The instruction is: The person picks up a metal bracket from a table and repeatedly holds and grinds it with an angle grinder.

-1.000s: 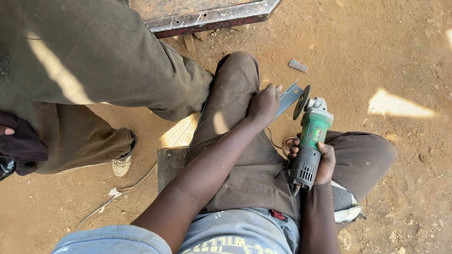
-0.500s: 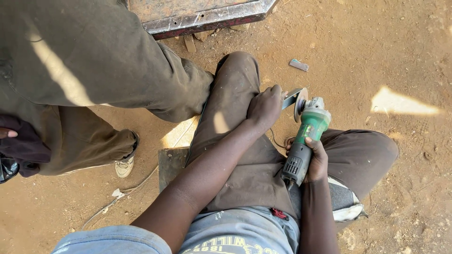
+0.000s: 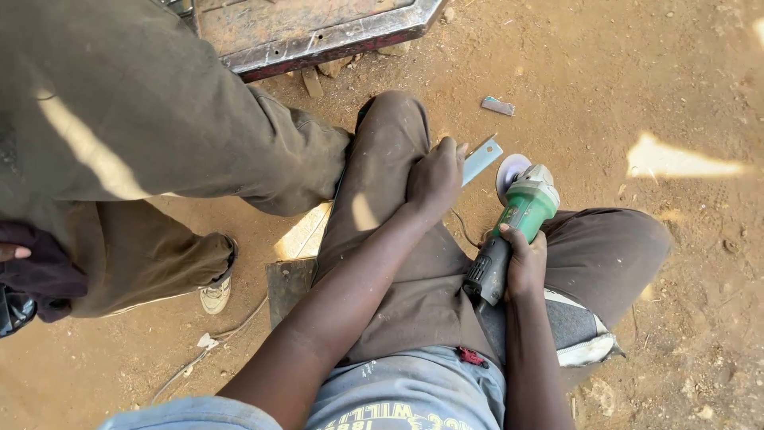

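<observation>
I sit on dirt ground with my knees spread. My right hand [image 3: 525,263] grips the dark handle of a green angle grinder [image 3: 513,223], whose disc [image 3: 509,171] points away from me. My left hand [image 3: 435,179] rests over my left knee and holds down a short flat strip of grey metal [image 3: 482,158] that sticks out to the right of my fingers. The disc sits just right of the strip's end; whether they touch is unclear.
Another person in olive trousers [image 3: 135,119] and a worn shoe [image 3: 215,295] stands close on my left. A rusty metal frame [image 3: 318,36] lies ahead. A small metal offcut [image 3: 497,105] lies on the dirt. A cable [image 3: 231,334] and a dark plate [image 3: 288,287] lie below my left leg.
The grinder has tilted so that its disc sits a little further right of the strip. My left hand stays pressed on the metal strip at my knee.
</observation>
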